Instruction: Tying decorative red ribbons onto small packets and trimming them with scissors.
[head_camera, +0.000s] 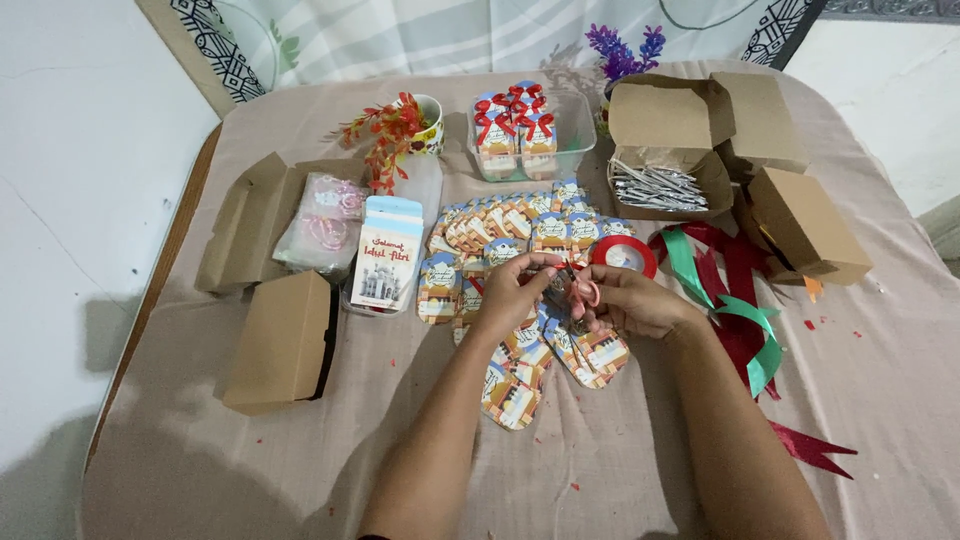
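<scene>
Left hand (508, 292) and right hand (632, 300) meet over middle of counter (300, 460), fingertips facing across narrow gap; small pink-handled scissors (580, 292) sit in that gap, in right grip, fingers curled shut round handles; blades hidden, so axis unclear; left grip pinched shut on small item at scissors' tip, too small to tell what; red ribbon spool (624, 254) just beyond right hand, nearer it than left; printed gift tags (520, 385) fanned beneath both hands.
</scene>
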